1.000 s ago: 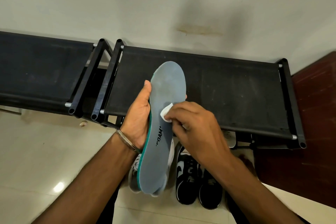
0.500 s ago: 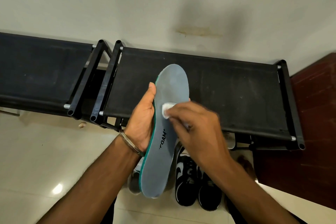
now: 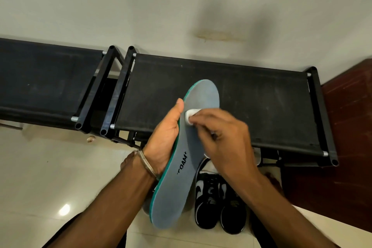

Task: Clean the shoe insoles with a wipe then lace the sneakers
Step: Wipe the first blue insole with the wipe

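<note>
A grey insole (image 3: 181, 185) with a teal edge and dark lettering is held lengthwise in front of me, toe end away. My left hand (image 3: 164, 139) grips its left edge near the middle, thumb up along the rim. My right hand (image 3: 221, 137) presses a small folded white wipe (image 3: 190, 115) against the insole's upper half with its fingertips. A pair of black and white sneakers (image 3: 219, 203) stands on the floor below, partly hidden by the insole and my right arm.
A black fabric shoe rack (image 3: 261, 106) stands against the wall behind the insole, a second rack (image 3: 40, 84) to its left. A dark wooden panel (image 3: 346, 147) is at the right. Pale floor tiles (image 3: 50, 177) spread to the left.
My right hand has slid the wipe up the insole toward the toe end. The insole and my left hand have shifted slightly right and down in view.
</note>
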{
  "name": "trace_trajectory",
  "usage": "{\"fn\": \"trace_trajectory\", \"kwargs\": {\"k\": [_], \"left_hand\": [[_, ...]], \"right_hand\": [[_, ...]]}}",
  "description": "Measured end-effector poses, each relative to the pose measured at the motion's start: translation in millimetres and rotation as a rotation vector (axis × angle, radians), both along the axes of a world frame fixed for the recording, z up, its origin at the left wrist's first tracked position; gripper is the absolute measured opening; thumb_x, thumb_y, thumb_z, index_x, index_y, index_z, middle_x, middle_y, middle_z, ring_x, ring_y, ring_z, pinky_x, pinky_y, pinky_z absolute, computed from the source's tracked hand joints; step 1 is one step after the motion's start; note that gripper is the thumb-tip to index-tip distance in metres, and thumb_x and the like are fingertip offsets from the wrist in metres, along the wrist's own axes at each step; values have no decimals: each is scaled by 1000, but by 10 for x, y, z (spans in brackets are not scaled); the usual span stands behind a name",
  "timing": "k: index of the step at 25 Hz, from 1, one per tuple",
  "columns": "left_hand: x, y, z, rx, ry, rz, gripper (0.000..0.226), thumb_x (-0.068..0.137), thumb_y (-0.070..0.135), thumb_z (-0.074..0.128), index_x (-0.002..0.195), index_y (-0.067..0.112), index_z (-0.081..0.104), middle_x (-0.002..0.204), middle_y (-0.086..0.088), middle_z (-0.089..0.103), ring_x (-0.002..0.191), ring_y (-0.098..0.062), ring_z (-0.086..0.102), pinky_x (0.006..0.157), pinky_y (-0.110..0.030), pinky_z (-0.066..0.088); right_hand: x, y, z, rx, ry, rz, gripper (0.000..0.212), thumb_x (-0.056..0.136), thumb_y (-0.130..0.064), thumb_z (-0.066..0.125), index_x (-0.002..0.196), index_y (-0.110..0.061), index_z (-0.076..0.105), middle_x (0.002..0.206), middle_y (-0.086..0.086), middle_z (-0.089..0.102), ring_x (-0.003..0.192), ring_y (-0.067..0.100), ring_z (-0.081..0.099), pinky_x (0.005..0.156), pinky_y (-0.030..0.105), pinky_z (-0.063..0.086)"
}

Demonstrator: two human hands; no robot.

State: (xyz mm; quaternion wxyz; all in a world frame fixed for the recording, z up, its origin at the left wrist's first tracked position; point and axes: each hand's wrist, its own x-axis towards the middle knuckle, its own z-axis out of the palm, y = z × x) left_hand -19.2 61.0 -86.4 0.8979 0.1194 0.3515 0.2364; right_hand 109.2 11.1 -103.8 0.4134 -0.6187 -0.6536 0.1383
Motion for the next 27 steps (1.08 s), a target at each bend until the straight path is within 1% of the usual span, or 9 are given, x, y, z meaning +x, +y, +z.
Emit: {"fn": "trace_trajectory", "kwargs": {"k": [3, 6, 7, 10, 12, 16, 20, 24, 27], "left_hand": [[62, -60, -10, 31, 64, -59, 65, 96, 59, 34, 134, 11, 57, 118, -15, 66, 98, -26, 66, 87, -40, 55], [61, -41, -6, -34, -13, 16, 65, 96, 56, 38, 135, 7, 55, 128, -16, 59, 113, -26, 59, 104, -37, 44], [51, -32, -4, -41, -25, 28, 64, 96, 55, 39, 134, 7, 56, 128, -17, 60, 114, -27, 58, 104, -36, 44], [68, -65, -34, 41, 47, -76, 62, 97, 57, 33, 130, 13, 60, 120, -15, 66, 101, -27, 63, 87, -40, 53], [86, -80, -19, 42, 79, -90, 62, 97, 58, 33, 134, 13, 57, 122, -15, 65, 102, -26, 63, 87, -41, 53], [66, -38, -14, -24, -20, -3, 63, 97, 55, 37, 133, 7, 56, 119, -16, 61, 107, -26, 60, 96, -36, 49], [89, -89, -43, 54, 87, -133, 62, 97, 58, 32, 131, 14, 58, 121, -14, 66, 101, -27, 65, 88, -44, 53], [70, -49, -19, -18, -35, 10, 61, 97, 51, 37, 135, 7, 53, 120, -16, 63, 105, -24, 64, 93, -34, 52], [64, -62, -54, 68, 65, -124, 63, 97, 57, 31, 132, 12, 58, 117, -15, 67, 95, -27, 69, 82, -42, 57]], "right_hand": [[233, 116, 20, 16, -16, -205, 17, 84, -1, 73, 100, -9, 77, 103, 4, 72, 93, 17, 68, 81, 39, 58], [-64, -4, 42, 4, -11, -53, 18, 85, -3, 73, 101, -11, 77, 105, 0, 72, 96, 14, 67, 87, 32, 56], [-89, -19, 46, 15, -10, -13, 18, 86, -4, 72, 101, -11, 77, 105, 0, 72, 97, 14, 67, 87, 31, 55], [233, 122, 27, 53, 32, -162, 17, 85, 0, 72, 98, -9, 78, 102, 2, 72, 94, 15, 68, 85, 36, 56], [261, 145, 39, 53, 34, -222, 17, 84, 0, 73, 97, -9, 77, 100, 2, 72, 93, 14, 67, 85, 35, 56], [-32, 41, 57, 37, -11, -62, 18, 85, -1, 72, 99, -10, 77, 103, 1, 71, 96, 13, 66, 89, 28, 54], [285, 176, 57, 60, 18, -288, 17, 85, -1, 71, 99, -9, 76, 102, 2, 70, 93, 12, 65, 85, 32, 55], [-42, 47, 46, 59, -60, -114, 18, 85, 0, 71, 99, -9, 76, 102, 3, 71, 95, 15, 66, 90, 24, 52], [285, 148, 53, 31, 1, -288, 16, 86, -1, 71, 99, -9, 76, 102, 4, 72, 93, 12, 65, 88, 24, 53]]}}
